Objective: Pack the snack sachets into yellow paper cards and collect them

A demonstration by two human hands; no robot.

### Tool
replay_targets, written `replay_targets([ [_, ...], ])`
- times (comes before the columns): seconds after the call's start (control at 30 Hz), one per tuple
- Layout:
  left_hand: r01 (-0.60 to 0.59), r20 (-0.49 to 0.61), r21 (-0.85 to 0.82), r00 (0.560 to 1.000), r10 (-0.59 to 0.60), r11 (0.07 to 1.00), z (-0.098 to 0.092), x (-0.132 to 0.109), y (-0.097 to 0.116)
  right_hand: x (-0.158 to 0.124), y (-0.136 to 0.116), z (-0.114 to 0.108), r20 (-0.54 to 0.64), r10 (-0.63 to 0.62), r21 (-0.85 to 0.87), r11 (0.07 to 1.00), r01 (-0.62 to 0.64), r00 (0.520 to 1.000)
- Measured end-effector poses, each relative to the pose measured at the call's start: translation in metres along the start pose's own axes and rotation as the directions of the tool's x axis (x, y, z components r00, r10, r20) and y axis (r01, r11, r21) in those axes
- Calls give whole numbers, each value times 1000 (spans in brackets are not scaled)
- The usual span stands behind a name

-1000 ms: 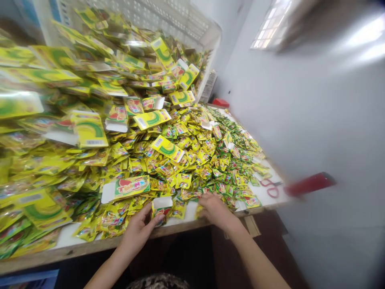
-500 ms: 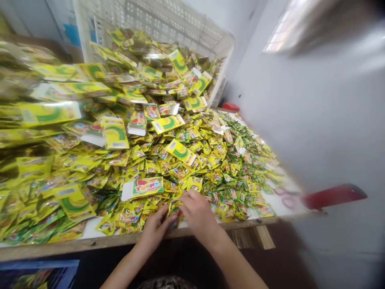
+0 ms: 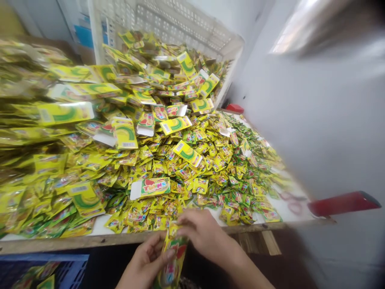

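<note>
Left hand (image 3: 147, 259) pinching a yellow printed carton (image 3: 173, 265), right hand (image 3: 206, 233) curled at its upper end, exact grip unclear, heaped sachets (image 3: 200, 185) on the surface (image 3: 100, 224) beyond

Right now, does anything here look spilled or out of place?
Yes: yellow cartons spread from the white perforated basket, which looks tipped, over loose sachets on the table, like a spill. Also, at the right corner, a blurred red object seems to jut past the edge, oddly exposed to knocks.
</note>
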State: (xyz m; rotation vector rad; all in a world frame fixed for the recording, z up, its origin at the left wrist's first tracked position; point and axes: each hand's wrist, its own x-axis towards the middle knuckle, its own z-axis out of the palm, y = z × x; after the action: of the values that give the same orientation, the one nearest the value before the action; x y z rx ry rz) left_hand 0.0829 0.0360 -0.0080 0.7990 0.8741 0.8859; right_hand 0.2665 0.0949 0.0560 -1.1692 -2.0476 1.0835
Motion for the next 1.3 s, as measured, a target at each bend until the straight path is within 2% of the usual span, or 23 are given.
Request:
replay_targets([
  [0.1, 27, -61, -81, 998, -32, 996, -5, -14, -15, -15, 15, 33, -37, 30, 21, 999, -29, 999],
  [0.17, 20, -121, -60, 992, -27, 998, -9, -21, -22, -25, 22, 51, 7, 20, 75, 997, -20, 1000],
  [0.23, 19, -154, -40, 988, -25, 999, -13, -26, -24, -32, 24, 60, 35, 22, 168, 985, -28, 999],
  [0.3, 26, -148, -74, 988, -36, 997, -14, -29, -23, -37, 24, 61, -34, 102, 295, 951, -88, 994],
  [0.37, 64, -121, -177, 989, -87, 982, -13, -29, -19, -41, 25, 61, -97, 267, 491, 851, -187, 959],
  [0.43, 117, -74, -267, 987, -142, 957, -9, -29, -13, -44, 29, 65, -11, 396, 684, 673, -282, 918],
  [0.5, 161, -45, -308, 982, -184, 937, -3, -29, -7, -48, 37, 76, 127, 432, 772, 523, -363, 893],
  [0.6, 193, -95, -268, 970, -225, 944, 4, -30, -2, -52, 52, 93, 239, 441, 762, 467, -449, 865],
  [0.67, 189, -201, -226, 951, -236, 956, 1, -29, -4, -51, 61, 101, 248, 449, 723, 505, -472, 859],
  [0.73, 155, -316, -169, 927, -202, 973, -7, -27, -9, -46, 68, 103, 186, 431, 677, 595, -433, 883],
  [0.8, 102, -401, -68, 908, -121, 992, -17, -26, -14, -41, 71, 102, 125, 389, 642, 670, -373, 913],
  [0.87, 54, -425, 49, 905, -28, 997, -24, -28, -18, -39, 66, 99, 135, 382, 637, 673, -375, 914],
  [0.97, 26, -387, 177, 921, 46, 984, -29, -30, -21, -40, 54, 97, 142, 438, 664, 623, -414, 888],
  [1.13, 40, -284, 290, 958, 46, 956, -39, -21, -21, -38, 43, 94, 114, 498, 655, 613, -442, 860],
  [1.2, 17, -243, 374, 967, 80, 927, -45, -17, -24, -39, 45, 92, 21, 459, 596, 708, -379, 888],
  [1.3, -105, -151, 600, 958, 242, 793, -55, -17, -32, -46, 48, 91, -175, 282, 423, 886, -187, 943],
])
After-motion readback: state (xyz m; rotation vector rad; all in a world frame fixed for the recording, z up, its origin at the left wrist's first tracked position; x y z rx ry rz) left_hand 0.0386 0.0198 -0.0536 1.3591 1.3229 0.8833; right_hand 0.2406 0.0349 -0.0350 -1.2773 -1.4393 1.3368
